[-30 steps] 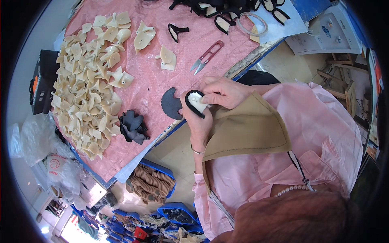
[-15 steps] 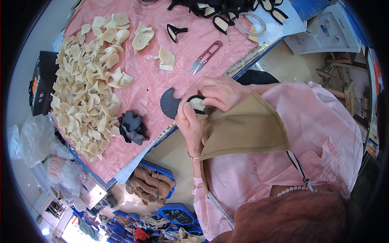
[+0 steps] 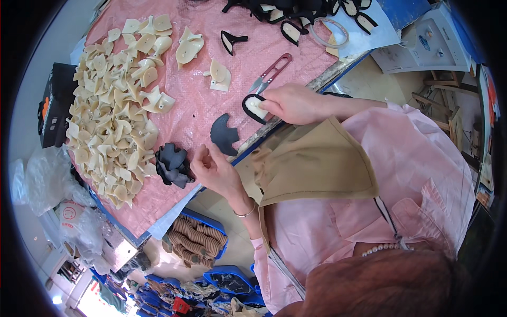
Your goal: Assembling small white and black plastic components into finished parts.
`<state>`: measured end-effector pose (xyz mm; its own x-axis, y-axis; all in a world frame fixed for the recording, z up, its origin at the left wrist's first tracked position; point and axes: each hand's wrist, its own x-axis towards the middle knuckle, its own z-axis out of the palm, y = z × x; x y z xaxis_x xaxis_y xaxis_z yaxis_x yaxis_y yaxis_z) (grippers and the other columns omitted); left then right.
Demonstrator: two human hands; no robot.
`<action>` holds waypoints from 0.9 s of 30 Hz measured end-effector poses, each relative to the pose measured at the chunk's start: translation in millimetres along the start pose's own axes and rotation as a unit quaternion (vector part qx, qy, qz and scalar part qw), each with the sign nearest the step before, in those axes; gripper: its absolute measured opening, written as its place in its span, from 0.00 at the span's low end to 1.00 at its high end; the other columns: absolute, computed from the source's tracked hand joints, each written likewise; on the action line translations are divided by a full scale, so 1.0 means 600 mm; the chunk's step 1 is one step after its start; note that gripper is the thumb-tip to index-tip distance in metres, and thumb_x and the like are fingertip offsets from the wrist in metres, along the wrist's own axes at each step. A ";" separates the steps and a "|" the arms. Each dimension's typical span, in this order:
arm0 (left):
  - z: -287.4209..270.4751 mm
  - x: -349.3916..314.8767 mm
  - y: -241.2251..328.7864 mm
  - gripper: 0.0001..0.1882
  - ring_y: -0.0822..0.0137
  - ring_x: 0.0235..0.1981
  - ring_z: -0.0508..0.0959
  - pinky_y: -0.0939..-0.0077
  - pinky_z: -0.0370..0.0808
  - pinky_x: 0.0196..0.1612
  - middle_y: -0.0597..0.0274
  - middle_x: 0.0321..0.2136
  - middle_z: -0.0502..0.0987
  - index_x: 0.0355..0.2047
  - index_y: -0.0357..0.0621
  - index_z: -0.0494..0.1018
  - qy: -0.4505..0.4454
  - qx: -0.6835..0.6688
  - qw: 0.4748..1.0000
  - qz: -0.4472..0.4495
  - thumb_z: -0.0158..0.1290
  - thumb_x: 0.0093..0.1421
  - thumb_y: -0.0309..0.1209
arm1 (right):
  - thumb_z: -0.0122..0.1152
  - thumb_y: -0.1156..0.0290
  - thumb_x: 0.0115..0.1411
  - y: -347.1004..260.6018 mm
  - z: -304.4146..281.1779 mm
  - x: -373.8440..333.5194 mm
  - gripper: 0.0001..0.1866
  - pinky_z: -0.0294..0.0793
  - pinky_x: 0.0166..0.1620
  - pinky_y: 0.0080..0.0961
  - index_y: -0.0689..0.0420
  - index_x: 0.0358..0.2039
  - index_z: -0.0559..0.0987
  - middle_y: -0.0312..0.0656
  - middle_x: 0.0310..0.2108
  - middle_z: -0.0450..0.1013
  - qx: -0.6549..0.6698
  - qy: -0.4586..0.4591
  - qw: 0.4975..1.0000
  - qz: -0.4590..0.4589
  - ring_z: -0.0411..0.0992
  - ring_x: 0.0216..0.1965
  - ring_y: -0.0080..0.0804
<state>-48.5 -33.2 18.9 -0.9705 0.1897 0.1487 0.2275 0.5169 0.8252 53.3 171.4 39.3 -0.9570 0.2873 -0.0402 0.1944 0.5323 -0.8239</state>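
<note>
My right hand (image 3: 297, 103) pinches a shoe heel (image 3: 254, 108) at the table's near edge, thumb on its pale face. A black covering wraps the heel's rim. My left hand (image 3: 221, 175) is empty, fingers loosely curled and apart, over the table edge beside a bunch of dark cut pieces (image 3: 173, 166). One flat dark piece with a notched edge (image 3: 224, 134) lies between the two hands. Just beyond the held heel lie thread snips (image 3: 272, 74) with dark red handles, their blades apart.
Cream plastic heels (image 3: 113, 121) cover the left of the pink sheet (image 3: 195, 113). Black-covered heels (image 3: 290, 33) and a tape ring (image 3: 338, 33) sit at the far side. A black box (image 3: 57, 105) borders the pile. Below stands a blue crate (image 3: 224, 244) of brown striped pieces.
My left hand has let go of the heel and moved left and nearer, toward the dark bunch. My right hand has carried the heel slightly farther away, toward the snips.
</note>
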 end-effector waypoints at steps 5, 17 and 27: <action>0.008 -0.005 -0.042 0.11 0.62 0.26 0.71 0.70 0.69 0.31 0.56 0.29 0.68 0.31 0.37 0.74 -0.038 0.144 0.988 0.037 0.61 0.48 0.28 | 0.49 0.62 0.61 0.034 0.019 0.013 0.14 0.70 0.28 0.32 0.60 0.27 0.73 0.44 0.19 0.71 0.047 -0.046 0.996 0.056 0.72 0.23 0.40; 0.016 -0.014 -0.050 0.06 0.60 0.29 0.70 0.67 0.67 0.32 0.57 0.27 0.69 0.24 0.38 0.73 -0.006 0.147 0.987 0.059 0.60 0.47 0.25 | 0.56 0.56 0.58 0.039 -0.234 0.131 0.20 0.59 0.14 0.17 0.58 0.17 0.73 0.34 0.10 0.64 0.121 0.370 0.920 0.041 0.61 0.08 0.21; 0.009 -0.026 -0.025 0.06 0.59 0.32 0.72 0.69 0.69 0.36 0.55 0.29 0.70 0.24 0.39 0.71 0.043 0.110 0.978 0.173 0.58 0.47 0.21 | 0.54 0.68 0.57 0.047 -0.265 0.173 0.07 0.55 0.12 0.18 0.59 0.27 0.72 0.34 0.17 0.67 0.195 0.434 0.878 0.056 0.60 0.09 0.20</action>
<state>-36.5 -39.1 1.4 -0.8328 0.3192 0.4522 0.5467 0.6022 0.5818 -6.4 342.6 101.8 -0.3793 0.9090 0.1729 0.0270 0.1977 -0.9799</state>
